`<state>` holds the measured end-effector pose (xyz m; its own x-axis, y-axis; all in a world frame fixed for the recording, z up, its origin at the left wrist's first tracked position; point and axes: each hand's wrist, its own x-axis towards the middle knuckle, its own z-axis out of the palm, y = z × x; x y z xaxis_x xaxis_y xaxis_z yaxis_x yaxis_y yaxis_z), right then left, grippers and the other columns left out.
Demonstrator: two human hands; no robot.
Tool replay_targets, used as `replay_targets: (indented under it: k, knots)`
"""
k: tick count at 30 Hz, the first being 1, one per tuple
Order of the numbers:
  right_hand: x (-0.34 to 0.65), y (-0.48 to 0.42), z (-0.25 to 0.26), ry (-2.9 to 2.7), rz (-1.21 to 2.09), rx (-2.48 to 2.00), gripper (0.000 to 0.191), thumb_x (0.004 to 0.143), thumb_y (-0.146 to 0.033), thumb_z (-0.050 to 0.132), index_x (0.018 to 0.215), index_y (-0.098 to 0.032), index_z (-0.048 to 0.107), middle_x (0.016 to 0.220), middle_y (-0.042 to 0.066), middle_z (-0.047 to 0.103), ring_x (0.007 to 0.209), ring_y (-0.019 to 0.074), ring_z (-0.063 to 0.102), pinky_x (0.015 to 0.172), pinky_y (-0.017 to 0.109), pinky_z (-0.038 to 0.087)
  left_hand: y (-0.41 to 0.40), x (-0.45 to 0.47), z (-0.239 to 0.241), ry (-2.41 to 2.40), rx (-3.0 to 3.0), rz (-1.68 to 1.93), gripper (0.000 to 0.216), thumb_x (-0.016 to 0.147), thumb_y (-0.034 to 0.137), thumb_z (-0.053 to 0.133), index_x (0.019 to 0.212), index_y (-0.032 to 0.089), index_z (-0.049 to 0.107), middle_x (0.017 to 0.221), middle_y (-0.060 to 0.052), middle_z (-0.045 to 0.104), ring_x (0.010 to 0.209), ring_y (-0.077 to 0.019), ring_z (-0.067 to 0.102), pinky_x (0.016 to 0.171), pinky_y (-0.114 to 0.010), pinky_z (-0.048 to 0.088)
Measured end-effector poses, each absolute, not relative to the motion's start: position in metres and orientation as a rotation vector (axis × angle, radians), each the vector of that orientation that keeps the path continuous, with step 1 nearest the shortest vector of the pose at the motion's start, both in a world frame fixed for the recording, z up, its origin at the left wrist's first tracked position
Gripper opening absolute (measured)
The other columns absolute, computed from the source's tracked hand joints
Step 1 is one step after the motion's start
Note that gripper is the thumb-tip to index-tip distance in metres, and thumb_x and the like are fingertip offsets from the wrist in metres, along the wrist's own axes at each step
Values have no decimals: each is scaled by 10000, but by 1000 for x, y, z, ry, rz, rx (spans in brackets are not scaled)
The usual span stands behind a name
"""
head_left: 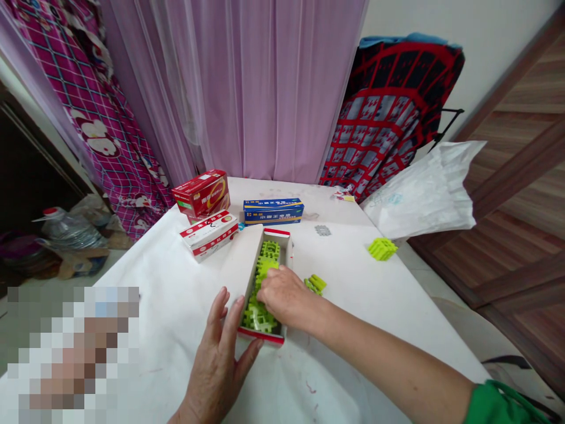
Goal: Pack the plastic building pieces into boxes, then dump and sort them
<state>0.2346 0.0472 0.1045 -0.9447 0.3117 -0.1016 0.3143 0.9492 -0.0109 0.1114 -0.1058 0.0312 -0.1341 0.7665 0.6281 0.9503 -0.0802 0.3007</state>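
A long open cardboard box (276,340) with red ends lies on the white table, its white lid flap out to the left. Lime-green interlocking plastic blocks (260,318) fill much of it. My right hand (282,294) reaches in from the right, fingers curled down onto one green block; the fingertips are partly hidden. Beside the box's near left corner is my left hand (220,347), fingers stretched and apart, thumb against the near end. A few loose green pieces (315,285) lie right of the box. Farther right, a green block cube (382,249) sits near the table edge.
Behind stand a red box (202,193), a white-and-red box (209,234) and a blue box (273,211). A grey textured piece (322,230) lies flat near them. At the right edge is a white plastic bag (424,194). Purple curtains (273,88) hang at the back.
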Motion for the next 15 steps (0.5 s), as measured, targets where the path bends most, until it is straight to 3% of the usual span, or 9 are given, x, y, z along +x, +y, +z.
replay_targets:
  k: [15]
  knots:
    - [223, 41, 105, 2770, -33, 570, 257, 840, -107, 526, 900, -110, 776, 869, 158, 764, 882, 259, 720, 685, 293, 504, -106, 111, 32, -1919, -1893, -995, 699, 903, 285, 563, 1515, 217, 234, 1510, -230, 330, 1332, -347, 494, 942, -459, 568]
